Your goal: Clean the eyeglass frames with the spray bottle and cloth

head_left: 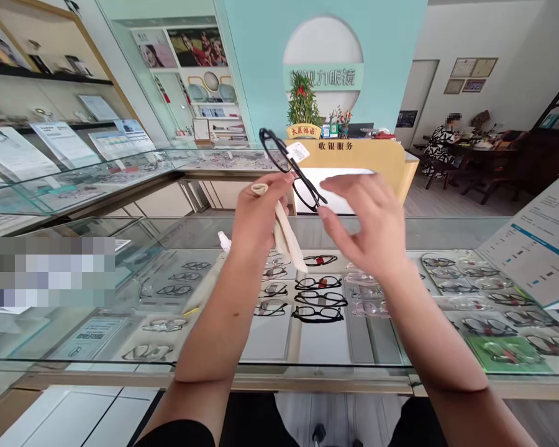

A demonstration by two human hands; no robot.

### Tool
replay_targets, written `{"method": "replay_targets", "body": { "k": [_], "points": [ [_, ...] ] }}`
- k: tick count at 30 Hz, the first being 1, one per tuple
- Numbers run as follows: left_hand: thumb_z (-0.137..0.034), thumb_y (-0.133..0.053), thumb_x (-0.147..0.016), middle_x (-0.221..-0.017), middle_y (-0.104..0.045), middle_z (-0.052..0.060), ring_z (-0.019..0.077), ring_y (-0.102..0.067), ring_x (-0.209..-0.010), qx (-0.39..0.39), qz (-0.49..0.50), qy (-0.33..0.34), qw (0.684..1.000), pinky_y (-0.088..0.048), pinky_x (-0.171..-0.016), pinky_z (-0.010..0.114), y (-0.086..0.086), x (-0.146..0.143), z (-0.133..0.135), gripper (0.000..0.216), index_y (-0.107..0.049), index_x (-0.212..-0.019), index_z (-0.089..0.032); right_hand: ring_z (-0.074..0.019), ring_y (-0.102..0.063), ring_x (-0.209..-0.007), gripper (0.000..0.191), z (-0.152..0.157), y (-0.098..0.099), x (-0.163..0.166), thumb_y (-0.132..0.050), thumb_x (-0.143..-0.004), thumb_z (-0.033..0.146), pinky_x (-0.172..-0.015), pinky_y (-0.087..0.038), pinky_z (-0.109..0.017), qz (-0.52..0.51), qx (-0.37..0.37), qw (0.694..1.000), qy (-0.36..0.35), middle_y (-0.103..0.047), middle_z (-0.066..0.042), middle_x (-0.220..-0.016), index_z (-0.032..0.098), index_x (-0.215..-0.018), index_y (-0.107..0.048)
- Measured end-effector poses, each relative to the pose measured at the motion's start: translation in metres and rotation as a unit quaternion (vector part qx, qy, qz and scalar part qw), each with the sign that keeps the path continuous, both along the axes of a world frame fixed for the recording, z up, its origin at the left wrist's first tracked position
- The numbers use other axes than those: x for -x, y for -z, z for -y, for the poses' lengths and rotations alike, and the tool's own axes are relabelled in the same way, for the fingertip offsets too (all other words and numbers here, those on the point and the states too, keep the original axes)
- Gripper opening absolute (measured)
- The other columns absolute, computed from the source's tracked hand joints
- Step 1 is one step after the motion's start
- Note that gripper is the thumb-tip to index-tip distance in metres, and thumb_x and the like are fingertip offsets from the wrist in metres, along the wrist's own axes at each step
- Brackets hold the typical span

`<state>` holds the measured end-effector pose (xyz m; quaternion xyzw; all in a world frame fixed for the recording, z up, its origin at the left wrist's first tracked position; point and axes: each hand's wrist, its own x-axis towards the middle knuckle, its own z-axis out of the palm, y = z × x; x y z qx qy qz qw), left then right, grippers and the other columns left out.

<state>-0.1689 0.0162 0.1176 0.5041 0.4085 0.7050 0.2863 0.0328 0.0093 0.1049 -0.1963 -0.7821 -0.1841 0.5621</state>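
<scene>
My left hand (257, 214) is raised over a glass display counter (279, 366), closed on a pair of black-framed glasses (286, 164) with a white price tag (298, 151) and on a beige cleaning cloth (286, 239) that hangs down from it. My right hand (370, 223) hovers just right of the glasses with its fingers spread and slightly curled; a fingertip is at the frame's lower end. Whether it touches the frame is unclear.
Inside the counter lie several rows of glasses (319, 298). A small white spray bottle (223, 241) stands behind my left wrist. A yellow cashier desk (391, 158) with a plant stands ahead. A person sits at a dark table (489, 155) at the right. A leaflet stand (535, 248) is at the counter's right.
</scene>
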Motion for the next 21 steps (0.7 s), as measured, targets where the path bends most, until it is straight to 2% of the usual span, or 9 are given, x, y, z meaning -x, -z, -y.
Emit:
{"method": "replay_targets", "body": {
  "k": [2,5,8,10,12,14,15,19,21],
  "points": [
    [-0.046,-0.088,-0.081,-0.073,-0.069,0.0,0.0168,-0.063,-0.072,-0.018,-0.147,-0.046,0.988,-0.05,-0.066,0.03,0.001,0.006,0.0,0.025,-0.078,-0.085,-0.023,-0.0276,-0.072,-0.095,0.015,0.003,-0.006,-0.01,-0.062,-0.11,0.032,-0.088,-0.059,-0.045,-0.031,0.033,0.999,0.003,-0.078,-0.008,-0.097,0.025,-0.107,-0.074],
    [-0.042,-0.082,-0.083,-0.091,-0.082,0.004,0.0232,-0.072,-0.088,0.025,-0.375,-0.037,0.926,-0.052,-0.079,0.035,0.005,0.008,0.0,0.02,-0.084,-0.088,-0.023,-0.0211,-0.061,-0.073,0.03,0.006,-0.012,-0.023,-0.064,-0.111,0.038,-0.076,-0.055,-0.04,-0.08,0.074,0.994,-0.002,-0.061,-0.002,-0.075,0.026,-0.084,-0.064],
    [-0.04,-0.077,-0.084,-0.087,-0.081,0.004,0.0235,-0.07,-0.081,0.132,-0.547,0.009,0.827,-0.046,-0.072,0.035,0.017,0.0,-0.009,0.018,-0.085,-0.088,-0.025,-0.0166,-0.05,-0.059,0.052,0.009,-0.016,-0.029,-0.065,-0.111,0.042,-0.067,-0.052,-0.036,-0.093,0.083,0.992,-0.028,-0.039,0.003,-0.059,0.027,-0.065,-0.045],
    [-0.035,-0.078,-0.08,-0.079,-0.077,0.003,0.0232,-0.067,-0.074,0.192,-0.62,0.04,0.76,-0.041,-0.068,0.035,0.032,-0.008,-0.02,0.01,-0.083,-0.08,-0.026,-0.014,-0.039,-0.052,0.064,0.012,-0.017,-0.03,-0.068,-0.109,0.04,-0.061,-0.048,-0.034,-0.087,0.089,0.991,-0.042,-0.026,0.005,-0.056,0.026,-0.061,-0.028],
    [-0.028,-0.084,-0.071,-0.065,-0.068,0.003,0.0233,-0.063,-0.066,0.235,-0.645,0.064,0.724,-0.038,-0.066,0.035,0.051,-0.015,-0.034,0.013,-0.073,-0.064,-0.025,-0.0125,-0.031,-0.051,0.068,0.016,-0.019,-0.031,-0.072,-0.107,0.035,-0.057,-0.042,-0.033,-0.072,0.1,0.991,-0.049,-0.02,0.005,-0.057,0.025,-0.063,-0.021],
    [-0.021,-0.092,-0.058,-0.051,-0.052,0.001,0.0226,-0.058,-0.061,0.252,-0.611,0.087,0.746,-0.036,-0.064,0.032,0.071,-0.02,-0.046,0.036,-0.057,-0.049,-0.024,-0.0121,-0.025,-0.052,0.066,0.021,-0.022,-0.032,-0.073,-0.106,0.029,-0.055,-0.035,-0.034,-0.051,0.112,0.991,-0.053,-0.018,0.005,-0.06,0.024,-0.066,-0.021],
    [-0.018,-0.095,-0.053,-0.048,-0.047,0.0,0.0223,-0.056,-0.059,0.25,-0.564,0.089,0.782,-0.035,-0.063,0.031,0.08,-0.022,-0.052,0.043,-0.053,-0.046,-0.024,-0.0123,-0.025,-0.054,0.063,0.024,-0.023,-0.033,-0.072,-0.106,0.027,-0.056,-0.034,-0.034,-0.039,0.125,0.99,-0.049,-0.019,0.004,-0.062,0.025,-0.066,-0.023],
    [-0.022,-0.103,-0.053,-0.059,-0.06,0.001,0.0231,-0.063,-0.068,0.231,-0.306,0.078,0.92,-0.04,-0.061,0.028,0.103,-0.032,-0.061,0.038,-0.066,-0.06,-0.025,-0.0125,-0.029,-0.058,0.052,0.033,-0.028,-0.036,-0.072,-0.105,0.022,-0.062,-0.038,-0.034,-0.003,0.16,0.986,-0.045,-0.032,0.005,-0.062,0.026,-0.067,-0.036],
    [-0.027,-0.104,-0.062,-0.073,-0.07,0.004,0.0243,-0.069,-0.077,0.201,-0.182,0.039,0.962,-0.049,-0.066,0.029,0.104,-0.038,-0.06,0.032,-0.074,-0.075,-0.024,-0.0121,-0.035,-0.058,0.044,0.034,-0.03,-0.037,-0.072,-0.103,0.019,-0.063,-0.042,-0.034,0.024,0.181,0.982,-0.042,-0.04,0.006,-0.063,0.026,-0.07,-0.043]
  ]
}}
